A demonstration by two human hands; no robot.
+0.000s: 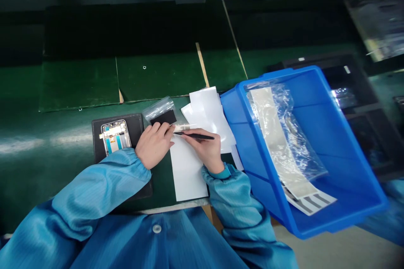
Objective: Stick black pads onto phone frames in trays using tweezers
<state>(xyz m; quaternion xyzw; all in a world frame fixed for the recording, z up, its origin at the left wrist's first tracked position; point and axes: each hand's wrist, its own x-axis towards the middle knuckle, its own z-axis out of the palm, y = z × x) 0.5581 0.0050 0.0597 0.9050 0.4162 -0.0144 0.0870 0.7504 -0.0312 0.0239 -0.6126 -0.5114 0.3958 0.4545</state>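
Black tweezers are gripped in my right hand, their tips pointing left toward my other hand. My left hand is closed, its fingertips pressed near a small pale strip; what lies under those fingers is hidden. Beneath both hands lies a white sheet. Just beyond my left fingers sits a clear plastic bag with a black piece by it. Left of that hand, an opened phone with its inner parts bare rests on a black pad.
A blue bin stands tilted at my right, holding clear plastic wrap and strip sheets. More white sheets lie against its left side. Green boards cover the back of the bench. Another person's blue sleeve shows at far right.
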